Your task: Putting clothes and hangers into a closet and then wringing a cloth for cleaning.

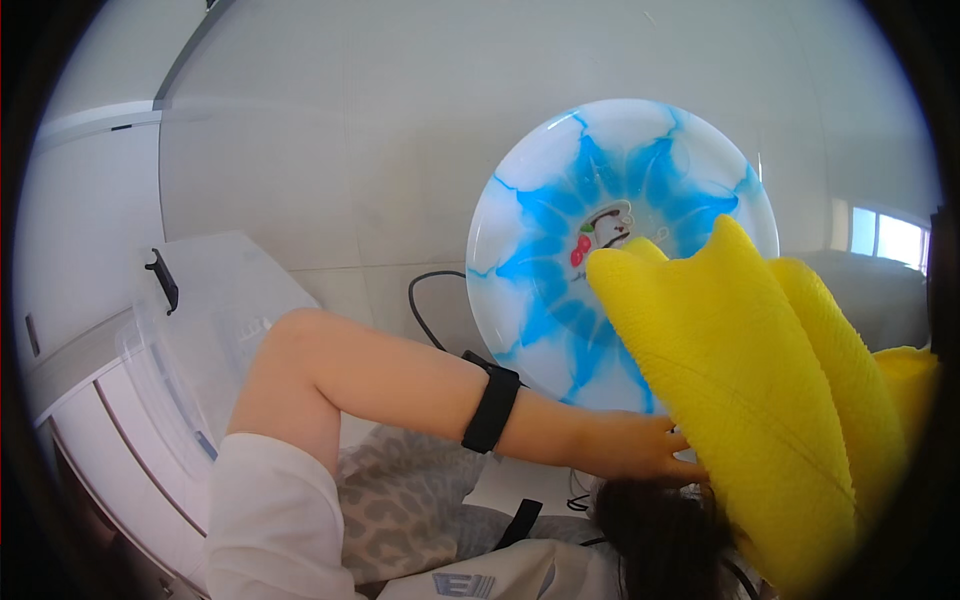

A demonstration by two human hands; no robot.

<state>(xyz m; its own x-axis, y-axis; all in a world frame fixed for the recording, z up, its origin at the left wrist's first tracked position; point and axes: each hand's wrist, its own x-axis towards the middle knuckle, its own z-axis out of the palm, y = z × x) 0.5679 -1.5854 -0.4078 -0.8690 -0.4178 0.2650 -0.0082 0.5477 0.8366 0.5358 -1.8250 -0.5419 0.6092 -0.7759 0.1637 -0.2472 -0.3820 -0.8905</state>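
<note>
My left hand (637,446) reaches in from the left, with its fingers spread at the edge of a yellow towel (739,360). The towel covers the fingertips, so their hold on the cloth cannot be made out. Folded and raised close to the camera, the towel fills the right side and hides part of a round basin (517,202). White with blue petal shapes, the basin bears printed cherries and some writing on its bottom. My right hand is out of view.
A clear plastic box (217,277) with a black handle (163,281) stands at left, beside white cabinet drawers (142,427). A black strap (492,409) circles my left forearm. A dark cable (412,300) loops by the basin on the tiled floor (300,187). Dark hair (660,532) hangs below.
</note>
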